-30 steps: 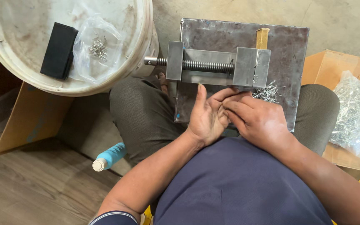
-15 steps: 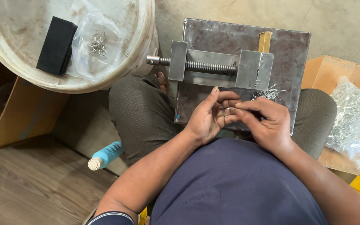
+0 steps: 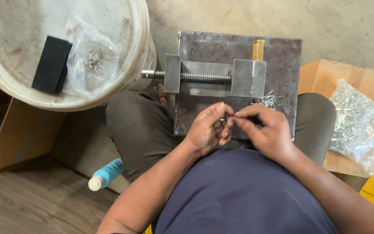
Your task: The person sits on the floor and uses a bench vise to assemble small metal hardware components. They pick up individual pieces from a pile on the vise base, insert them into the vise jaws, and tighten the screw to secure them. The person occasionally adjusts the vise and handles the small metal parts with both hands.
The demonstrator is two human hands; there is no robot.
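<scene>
**Two hands pinch small metal parts over a steel plate with a vise**

A seated person, seen from above, rests a dark steel plate (image 3: 282, 56) across the lap. All places here are given relative to that plate.

Bolted across the plate's upper half is a grey metal vise (image 3: 215, 78), its threaded screw running toward the plate's left edge. A short brass-coloured piece (image 3: 258, 49) stands at the vise's right end.

At the plate's near edge, the two hands meet. The left hand (image 3: 206, 130) is curled, fingers bent inward around a small metal part (image 3: 222, 121); the part is tiny and its shape cannot be made out. The right hand (image 3: 267, 130) has its thumb and forefinger closed in a pinch on a thin metal pin (image 3: 238, 116), its tip just beside the left hand's part. The other fingers of the right hand are folded loosely.

A small loose heap of thin metal pins (image 3: 270, 99) lies on the plate just below the vise's right jaw, near the right hand.

Left of the plate stands a white plastic bucket (image 3: 5, 82), and on top of it lie a black rectangular block (image 3: 52, 65) and a clear plastic bag (image 3: 92, 60) with a few small metal bits inside. Right of the plate, an open cardboard box (image 3: 321, 71) holds a clear bag of metal pins (image 3: 356, 117). Below and left of the plate, on the floor beside the person's leg, lies a blue bottle with a white cap (image 3: 107, 173).
</scene>
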